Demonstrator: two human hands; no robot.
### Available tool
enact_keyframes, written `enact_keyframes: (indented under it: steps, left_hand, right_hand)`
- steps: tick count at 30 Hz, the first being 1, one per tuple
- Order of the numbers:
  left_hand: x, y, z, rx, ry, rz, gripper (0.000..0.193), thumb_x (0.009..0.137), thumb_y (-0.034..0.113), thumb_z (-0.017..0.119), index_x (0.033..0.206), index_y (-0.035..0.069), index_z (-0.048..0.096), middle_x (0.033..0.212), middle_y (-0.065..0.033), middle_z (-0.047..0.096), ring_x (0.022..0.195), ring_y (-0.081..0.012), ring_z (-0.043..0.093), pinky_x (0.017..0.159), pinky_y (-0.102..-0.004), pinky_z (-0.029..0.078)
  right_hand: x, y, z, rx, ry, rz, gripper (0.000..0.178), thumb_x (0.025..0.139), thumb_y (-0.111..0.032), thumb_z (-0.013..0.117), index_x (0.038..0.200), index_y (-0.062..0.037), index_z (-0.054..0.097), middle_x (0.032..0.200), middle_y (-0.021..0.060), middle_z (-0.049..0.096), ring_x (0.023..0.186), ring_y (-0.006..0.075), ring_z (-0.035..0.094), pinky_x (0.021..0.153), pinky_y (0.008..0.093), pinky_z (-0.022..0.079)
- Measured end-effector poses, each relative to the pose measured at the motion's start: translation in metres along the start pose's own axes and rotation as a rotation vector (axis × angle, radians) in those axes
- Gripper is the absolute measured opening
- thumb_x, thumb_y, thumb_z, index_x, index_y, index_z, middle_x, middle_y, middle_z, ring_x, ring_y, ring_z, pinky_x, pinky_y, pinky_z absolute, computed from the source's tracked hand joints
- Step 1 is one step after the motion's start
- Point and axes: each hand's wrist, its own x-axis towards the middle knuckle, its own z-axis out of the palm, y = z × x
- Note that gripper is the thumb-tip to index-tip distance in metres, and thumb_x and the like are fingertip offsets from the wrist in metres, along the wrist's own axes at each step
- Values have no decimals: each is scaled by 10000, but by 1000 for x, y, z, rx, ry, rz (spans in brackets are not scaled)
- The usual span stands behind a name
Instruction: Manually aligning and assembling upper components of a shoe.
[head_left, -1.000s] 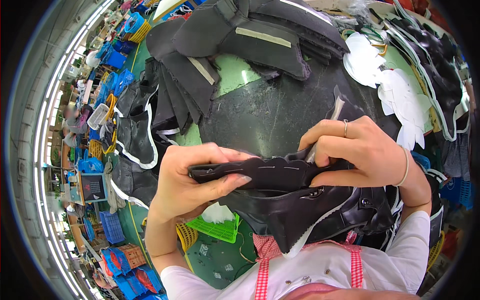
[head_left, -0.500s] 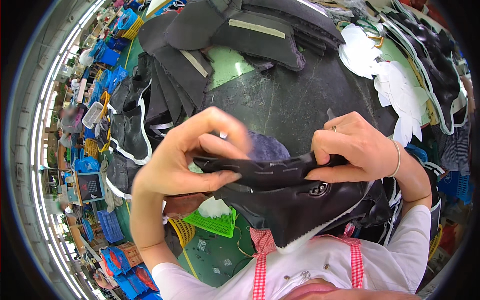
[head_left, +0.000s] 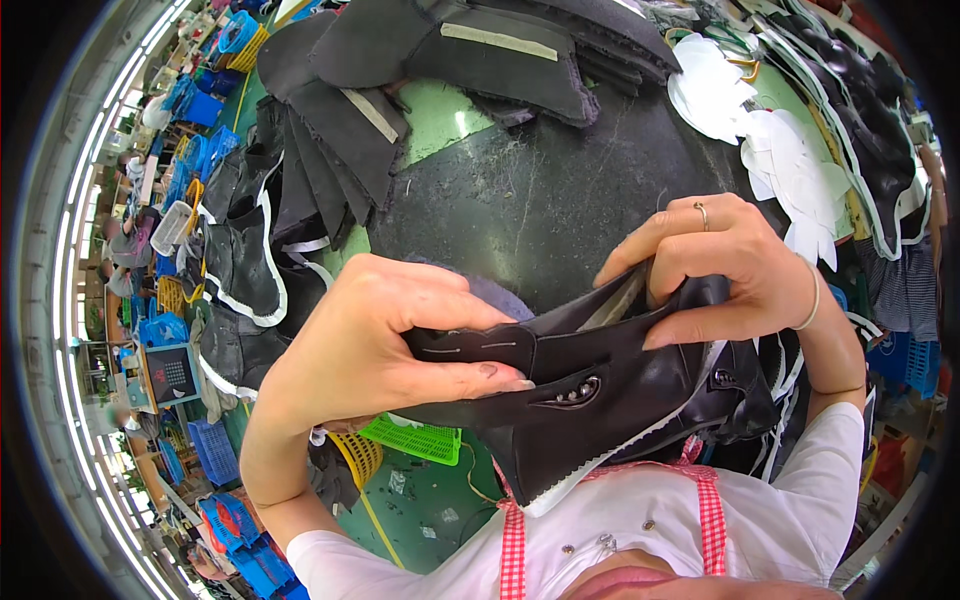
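A black leather shoe upper (head_left: 560, 445) with a white, saw-toothed lower edge hangs between my hands, in front of my chest. Its side carries a small slit with shiny metal beads. My left hand (head_left: 360, 335) pinches the left end of the folded top edge between thumb and fingers, where pale stitches show. At the right end, my right hand (head_left: 735, 270) grips the rim, thumb outside and fingers reaching over the opening. The lining shows inside the gap between the hands. A dark fuzzy piece (head_left: 485, 290) lies partly hidden behind the upper.
A dark worktop (head_left: 480, 200) lies beyond my hands. Stacked black pieces (head_left: 350, 140) cover its far left, white cut-outs (head_left: 790, 180) its right. More black uppers (head_left: 240, 250) rest at the left. Below are a green basket (head_left: 410, 440) and a yellow basket (head_left: 358, 460).
The upper has turned and shifted, so its beaded slit now sits nearer my left hand. My left fingers have settled on the edge, and the opening by my right hand has spread wider.
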Motion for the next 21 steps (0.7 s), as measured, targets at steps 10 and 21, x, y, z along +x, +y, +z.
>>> enact_keyframes:
  steps: [10,21]
  left_hand:
    - [5,-9,-12,-116,-207,-23,260,732,91,807,979,36,746,755,-63,673,702,-177,637,600,-279,470]
    - [14,6,9,323,-83,113,301,688,181,824,654,65,549,642,-43,493,579,-236,515,512,-360,361]
  right_hand:
    - [-1,-1,9,-143,57,82,333,736,-205,828,736,-112,508,836,50,698,715,216,630,702,321,421]
    - [0,2,18,-142,121,-12,263,762,-152,793,764,-77,541,695,19,565,614,238,553,674,326,440]
